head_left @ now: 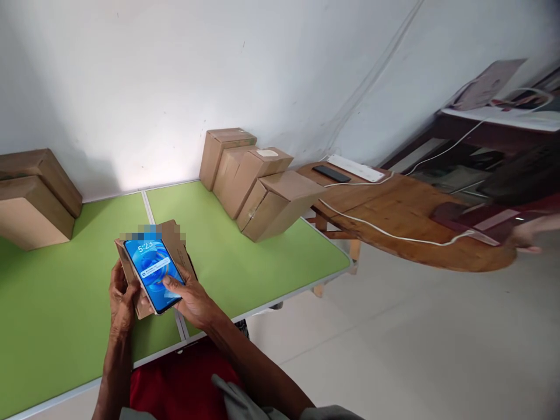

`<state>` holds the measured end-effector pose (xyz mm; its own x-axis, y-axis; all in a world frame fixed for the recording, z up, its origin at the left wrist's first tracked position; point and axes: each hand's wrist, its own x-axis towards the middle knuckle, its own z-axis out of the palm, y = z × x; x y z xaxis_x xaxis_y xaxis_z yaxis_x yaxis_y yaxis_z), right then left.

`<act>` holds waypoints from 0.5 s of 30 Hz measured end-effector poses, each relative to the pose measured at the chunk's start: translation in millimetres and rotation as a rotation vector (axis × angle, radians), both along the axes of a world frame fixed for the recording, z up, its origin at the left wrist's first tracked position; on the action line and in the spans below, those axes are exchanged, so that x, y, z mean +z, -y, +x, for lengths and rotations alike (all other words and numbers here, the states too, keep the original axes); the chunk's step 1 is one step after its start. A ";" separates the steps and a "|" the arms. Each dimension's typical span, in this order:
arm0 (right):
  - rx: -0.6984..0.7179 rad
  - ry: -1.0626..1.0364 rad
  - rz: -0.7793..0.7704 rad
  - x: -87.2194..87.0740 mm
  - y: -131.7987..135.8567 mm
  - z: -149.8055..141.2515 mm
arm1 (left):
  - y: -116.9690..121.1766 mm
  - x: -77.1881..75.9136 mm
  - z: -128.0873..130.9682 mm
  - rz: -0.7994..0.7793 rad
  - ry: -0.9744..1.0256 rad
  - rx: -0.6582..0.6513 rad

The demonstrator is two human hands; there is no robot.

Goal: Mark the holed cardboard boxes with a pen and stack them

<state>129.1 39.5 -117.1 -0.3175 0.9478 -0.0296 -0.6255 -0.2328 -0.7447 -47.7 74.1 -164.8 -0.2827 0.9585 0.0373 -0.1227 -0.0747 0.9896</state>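
Observation:
A smartphone (158,280) with a lit blue lock screen lies tilted over a small piece of brown cardboard (175,236), perhaps a flat box. My right hand (196,300) grips the phone from its lower right, the thumb resting on the screen. At the left edge, my left hand (122,297) is closed around the cardboard beside the phone, its fingertips partly hidden. Both hands are above the green table (210,251), near its front edge. A pixelated patch covers the phone's top end.
Several cardboard boxes (280,198) stand at the table's back right, and more boxes (39,204) at the left against the wall. A wooden table (389,213) to the right bears a white cable and a dark flat object (331,174). Another person's hand (529,233) shows at far right.

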 end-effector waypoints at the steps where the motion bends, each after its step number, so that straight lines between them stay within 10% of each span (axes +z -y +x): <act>1: -0.018 0.014 -0.008 -0.7 1.0 6.6 | 0.0 1.3 -0.3 -0.024 0.012 0.006; 9: -0.531 0.646 -0.006 -29.1 -17.3 91.7 | -7.3 1.9 -4.7 -0.092 0.046 0.167; 15: -0.635 0.973 -0.043 -56.7 -36.4 133.7 | -9.9 1.9 -4.2 -0.097 0.037 0.171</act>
<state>262.9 75.9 -173.8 0.3888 0.9206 -0.0358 0.1931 -0.1195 -0.9739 -51.9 84.0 -162.8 -0.4408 0.8951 -0.0664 -0.1526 -0.0018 0.9883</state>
